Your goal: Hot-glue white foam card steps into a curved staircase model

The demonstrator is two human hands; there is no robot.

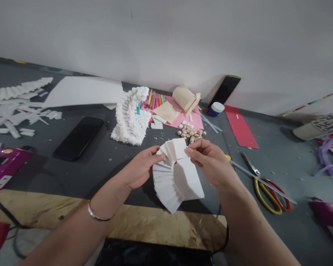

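Both my hands hold a fanned stack of white foam strips [175, 177] above the grey tabletop [105, 162]. My left hand [141, 168] grips the stack's left edge with curled fingers. My right hand [209, 159] pinches the topmost white piece at the stack's upper right. A curved white foam model [131, 116] stands just beyond the hands. A pile of small tan pebbles [191, 133] lies behind the stack.
A black phone [79, 137] lies to the left, another phone [225, 89] leans on the wall. Scissors [266, 184] and a thin metal ruler lie to the right. White foam scraps [16, 111], a white sheet [84, 91], red paper [241, 127], a blue jar [216, 108] and markers are behind.
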